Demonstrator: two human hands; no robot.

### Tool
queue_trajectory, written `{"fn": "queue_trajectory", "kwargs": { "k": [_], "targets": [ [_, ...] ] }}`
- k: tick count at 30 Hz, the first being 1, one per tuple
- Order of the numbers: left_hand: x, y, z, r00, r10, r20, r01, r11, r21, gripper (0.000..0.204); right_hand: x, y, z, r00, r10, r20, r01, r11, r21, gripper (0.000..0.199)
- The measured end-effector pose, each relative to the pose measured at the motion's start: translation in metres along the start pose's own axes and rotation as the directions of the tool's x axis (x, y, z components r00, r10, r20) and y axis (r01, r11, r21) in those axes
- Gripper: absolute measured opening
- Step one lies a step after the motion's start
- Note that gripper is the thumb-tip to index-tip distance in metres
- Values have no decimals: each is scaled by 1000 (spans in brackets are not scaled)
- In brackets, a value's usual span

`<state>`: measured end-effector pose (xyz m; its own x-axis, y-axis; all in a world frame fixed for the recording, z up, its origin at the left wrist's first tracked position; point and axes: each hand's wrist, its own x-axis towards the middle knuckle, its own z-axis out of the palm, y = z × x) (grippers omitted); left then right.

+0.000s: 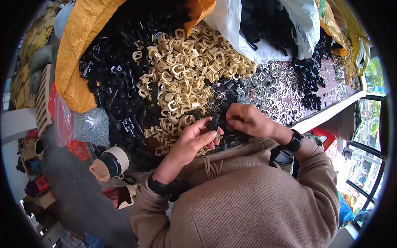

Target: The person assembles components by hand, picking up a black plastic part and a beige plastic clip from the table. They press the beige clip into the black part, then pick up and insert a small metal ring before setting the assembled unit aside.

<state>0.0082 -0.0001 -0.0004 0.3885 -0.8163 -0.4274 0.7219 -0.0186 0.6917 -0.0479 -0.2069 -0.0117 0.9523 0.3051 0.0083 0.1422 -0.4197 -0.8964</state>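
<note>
At the near edge of the table [326, 115], close against the person's chest, both hands meet over a spill of small parts. Left hand [192, 140] has its fingers curled shut around a small black plastic piece [214, 122], which stands upright between thumb and fingertips. Right hand [248, 120] sits just beside it at about three o'clock, fingers bent and pinched together at the tips — whether they grip anything of their own I cannot tell.

From the hands, a heap of beige plastic buckles [186, 78] spreads toward twelve o'clock, touching a mass of black plastic parts [120, 82] at ten o'clock. Silver metal clips [273, 93] lie at two o'clock. A yellow sack [76, 53] rims the black pile on the far left, and a white plastic bag [256, 37] of dark parts sits at one o'clock. A mug [109, 163] stands at eight o'clock — well apart from the hands.
</note>
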Motion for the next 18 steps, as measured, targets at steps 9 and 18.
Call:
{"fn": "queue_trajectory", "kwargs": {
  "k": [9, 18],
  "targets": [
    [11, -7, 16, 981, 183, -68, -164, 962, 218, 42, 1, -16, -4, 869, 372, 325, -462, 378, 802, 13],
    [9, 1, 7, 973, 155, -173, -136, 984, 116, 35, -2, -6, -16, 958, -171, 232, 150, 983, 105, 9]
  ]
}}
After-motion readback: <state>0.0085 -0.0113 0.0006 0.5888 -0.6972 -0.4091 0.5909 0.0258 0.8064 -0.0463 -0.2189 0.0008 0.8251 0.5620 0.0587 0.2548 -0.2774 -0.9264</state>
